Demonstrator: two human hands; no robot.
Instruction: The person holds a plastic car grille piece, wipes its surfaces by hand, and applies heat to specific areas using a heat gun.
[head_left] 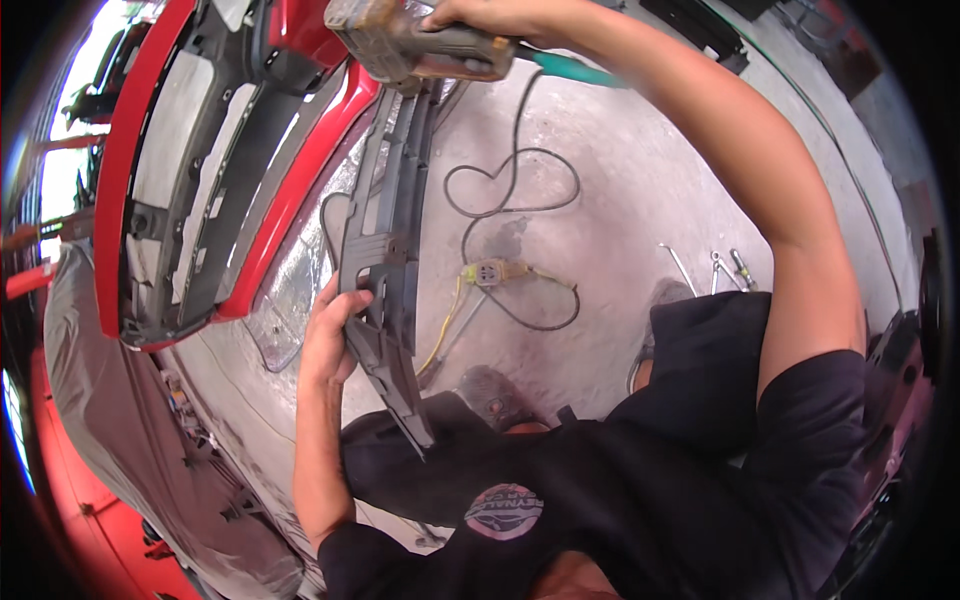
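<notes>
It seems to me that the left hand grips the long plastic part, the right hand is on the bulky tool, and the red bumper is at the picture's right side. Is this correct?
Not quite: the head view shows the red bumper at the picture's left side. The left hand does grip the long plastic part, and the right hand is on the bulky tool.

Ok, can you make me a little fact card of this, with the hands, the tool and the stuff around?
Left hand: gripping a long dark plastic part, thumb in front
Right hand: holding a bulky, worn tool
Tool position: by the part's far end; touching or not, I can't tell
To the left: big red bumper
On the floor: looped dark cord, yellowish socket box
To the right: metal wrench
</notes>
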